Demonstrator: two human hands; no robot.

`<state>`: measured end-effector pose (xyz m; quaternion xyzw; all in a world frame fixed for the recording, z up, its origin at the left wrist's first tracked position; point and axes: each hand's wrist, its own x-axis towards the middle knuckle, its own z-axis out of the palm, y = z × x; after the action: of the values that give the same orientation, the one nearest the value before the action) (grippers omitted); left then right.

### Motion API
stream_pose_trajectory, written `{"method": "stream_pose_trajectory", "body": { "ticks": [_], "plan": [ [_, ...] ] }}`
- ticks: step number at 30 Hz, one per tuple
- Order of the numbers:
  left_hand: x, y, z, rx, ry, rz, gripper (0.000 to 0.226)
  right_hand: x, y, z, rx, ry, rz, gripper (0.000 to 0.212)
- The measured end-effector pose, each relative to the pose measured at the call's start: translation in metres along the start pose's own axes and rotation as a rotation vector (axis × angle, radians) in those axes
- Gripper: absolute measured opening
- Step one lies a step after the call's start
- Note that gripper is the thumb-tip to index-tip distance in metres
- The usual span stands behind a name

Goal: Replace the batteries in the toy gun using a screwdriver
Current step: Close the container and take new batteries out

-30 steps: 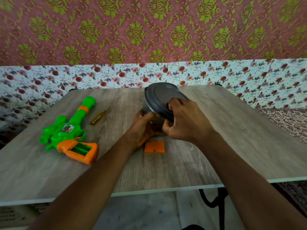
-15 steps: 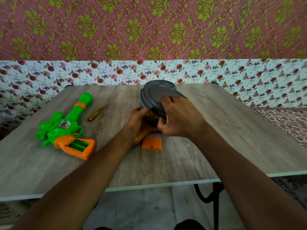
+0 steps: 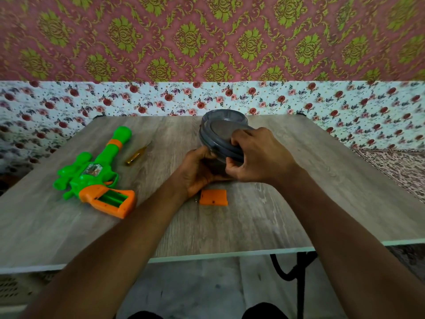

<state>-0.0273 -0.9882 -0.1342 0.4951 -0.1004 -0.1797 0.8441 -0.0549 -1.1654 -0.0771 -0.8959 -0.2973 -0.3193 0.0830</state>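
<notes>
A green and orange toy gun [image 3: 96,178] lies on the left of the wooden table [image 3: 322,199], its orange grip showing an uncovered battery slot. The orange battery cover [image 3: 213,197] rests near the table's middle, with a tiny screw beside it. A small yellow-handled screwdriver [image 3: 135,155] lies just right of the gun's barrel. My left hand [image 3: 197,171] holds a grey round container [image 3: 213,162] from the side and below. My right hand [image 3: 257,155] grips the grey lid [image 3: 218,132], which is tilted up off the container's rim. The container's contents are hidden.
The table's near edge runs across the lower part of the view, with black metal legs [image 3: 296,268] under it at the right. Patterned wall and floral cloth stand behind the table. A patterned mat [image 3: 395,166] lies to the right.
Both hands have stayed on the container. The lid is still tilted in my right hand, with little visible movement; the view shifted slightly.
</notes>
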Motion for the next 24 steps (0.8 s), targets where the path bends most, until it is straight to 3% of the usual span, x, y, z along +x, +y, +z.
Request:
{"method": "stream_pose_trajectory", "body": {
  "ticks": [4,7,11,14,18,24],
  "plan": [
    [0.000,0.001,-0.001,-0.002,0.014,-0.010,0.036,-0.002,0.003,0.000,0.017,0.051,-0.060,0.036],
    [0.000,0.001,0.000,-0.001,0.024,-0.016,0.040,0.001,0.016,-0.008,0.034,0.202,-0.019,0.029],
    [0.004,0.001,-0.004,-0.062,-0.031,-0.039,0.069,-0.006,0.031,-0.009,-0.038,0.253,0.053,0.025],
    [0.008,-0.002,-0.008,-0.059,-0.042,-0.042,0.064,-0.022,0.031,0.003,-0.070,0.187,0.101,0.031],
    [0.008,-0.002,-0.009,-0.075,-0.022,-0.045,0.047,-0.027,0.038,0.010,-0.077,0.240,0.256,0.033],
    [0.011,-0.001,-0.011,-0.111,-0.021,-0.085,0.067,-0.019,0.073,0.006,-0.155,0.403,0.382,0.020]
  ]
}}
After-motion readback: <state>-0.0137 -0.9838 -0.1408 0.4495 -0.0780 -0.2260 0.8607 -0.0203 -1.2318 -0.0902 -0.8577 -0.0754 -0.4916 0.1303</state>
